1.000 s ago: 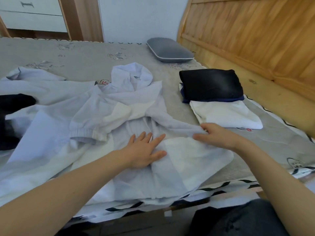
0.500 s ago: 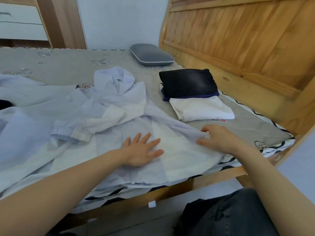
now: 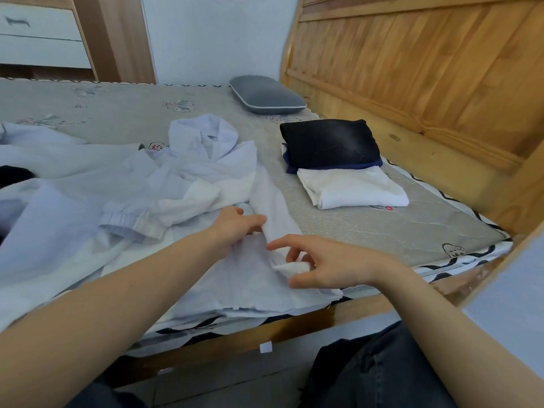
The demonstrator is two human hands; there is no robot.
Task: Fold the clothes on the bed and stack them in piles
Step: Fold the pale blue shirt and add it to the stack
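**A:** any readable text or brands here? also what's where, biggest first pls

**B:** no legible writing imo. The mattress (image 3: 338,228) has small printed cartoon motifs, too tiny to read. Biggest thing is the wooden headboard (image 3: 426,78) on the right, then the grey mattress w/ black-and-white edging along the near side. No real containers, only a drawer unit (image 3: 41,33) far left, drawers closed.

**A:** and the clothes?

**B:** pale blue-white jacket (image 3: 141,184) spread over the left and center of the bed, collar toward the far side, elastic cuff (image 3: 129,228) lying on top. A black garment (image 3: 14,175) peeks in at the left edge. Right of the jacket, apart from it: a pile w/ a folded black item (image 3: 329,142) on top of something navy, and a folded white piece (image 3: 353,187) just in front, touching. Grey pillow (image 3: 265,95) at the far end.

**A:** hands?

**B:** left hand (image 3: 235,225) pinches a folded strip of the jacket's right side, fingers curled on the cloth. Right hand (image 3: 321,266) near the bed's front edge, index finger stretched out, other fingers curled round a bunched white bit of the hem.
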